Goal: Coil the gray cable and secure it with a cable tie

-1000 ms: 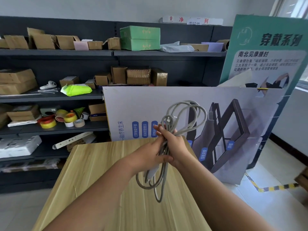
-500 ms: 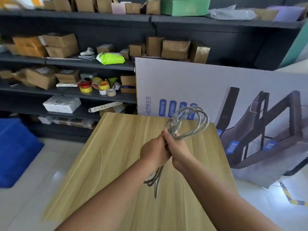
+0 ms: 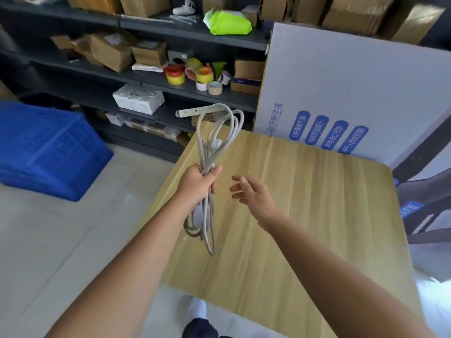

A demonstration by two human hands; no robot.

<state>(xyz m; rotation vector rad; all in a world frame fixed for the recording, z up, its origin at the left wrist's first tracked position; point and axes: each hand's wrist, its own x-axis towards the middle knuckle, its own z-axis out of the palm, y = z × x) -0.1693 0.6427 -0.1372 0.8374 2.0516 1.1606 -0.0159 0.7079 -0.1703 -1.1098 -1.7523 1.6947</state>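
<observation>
Over table (image 3: pixel 305 215), left hand (image 3: pixel 197 182) grip closed round mid-bundle of cable (image 3: pixel 210 147), pinning loops against unwinding; right hand (image 3: pixel 251 191) spread, empty, probably freed to fetch tie.

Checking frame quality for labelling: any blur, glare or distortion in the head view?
Head view: motion blur softens the right hand and shelf clutter; wide-angle bending curves the table edges; soft daylight, faint sheen on the floor; cable in the left hand stays legible.
</observation>
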